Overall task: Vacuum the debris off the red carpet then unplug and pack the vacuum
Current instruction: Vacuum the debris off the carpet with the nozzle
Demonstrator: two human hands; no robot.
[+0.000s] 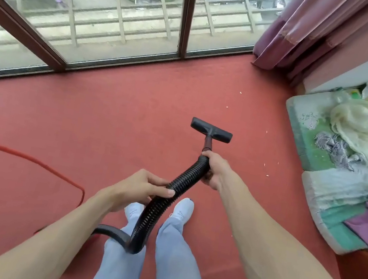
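Vacuuming is under way, and nothing of the unplugging or packing is yet begun. The black corrugated hose (pixel 186 176) is held in 2 places. Its upper end, just below the short rigid tube (pixel 208 143), is gripped by the right hand (pixel 213 169), whose fingers are curled round it. Lower down it is clasped by the left hand (pixel 142 187), with the fingers wrapped over the ribs and the thumb laid along the top. The floor nozzle (pixel 211 130) is held out ahead of the feet, low over the red carpet (pixel 122 108). Whether it is pressed to the pile or just above it cannot be told. The debris (pixel 267 175) is seen as pale flecks scattered to the right of the nozzle, well apart from one another. Some lie near the cushioned window seat (pixel 303 126) and others farther on, towards the curtain (pixel 296 28). None is under the nozzle. The orange power cord (pixel 34 159) is trailed across the carpet on the left, and the hose is looped behind the legs towards a vacuum body that is out of view. The next move, it is judged, calls for the nozzle to be swung right and drawn flat over the nearest flecks, then worked forward along the seat's edge. Slack would need to be fed by the left hand so the hose is not kinked.
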